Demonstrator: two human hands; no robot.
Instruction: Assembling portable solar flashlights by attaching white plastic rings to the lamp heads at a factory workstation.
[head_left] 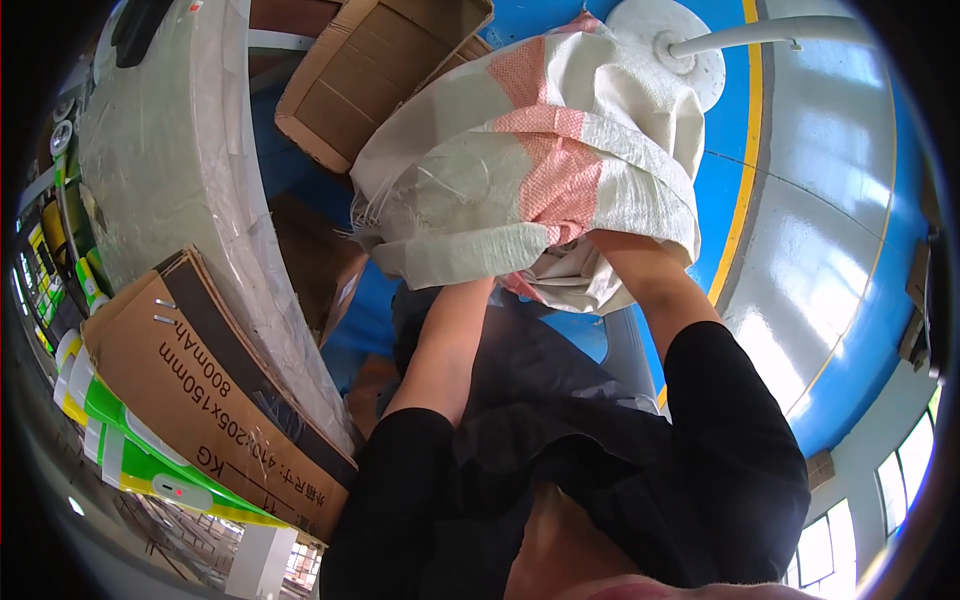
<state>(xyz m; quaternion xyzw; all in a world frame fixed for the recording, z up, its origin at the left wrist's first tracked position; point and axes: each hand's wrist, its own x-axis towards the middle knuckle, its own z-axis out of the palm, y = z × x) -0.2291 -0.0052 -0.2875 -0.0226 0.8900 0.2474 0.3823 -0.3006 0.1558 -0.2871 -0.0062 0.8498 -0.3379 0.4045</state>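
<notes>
A large white woven sack (640,110) with pink bands slumps in front of me, its near edge folded over and frayed at the left. Both my forearms reach up to this near edge. My left forearm (455,345) ends beneath the folded rim, and the fabric covers the left hand. From the other side, my right forearm (645,280) goes in under the cloth near the pink gathered part, where the right hand is also covered. Fingers of either hand do not show, so what they grip cannot be made out.
An opened cardboard box (365,75) stands behind the sack at the left. A plastic-covered table (180,150) runs along my left, with a cardboard piece (215,390) and green-and-white items (150,450) at its near end. A white round base with a curved tube (680,50) lies beyond the sack.
</notes>
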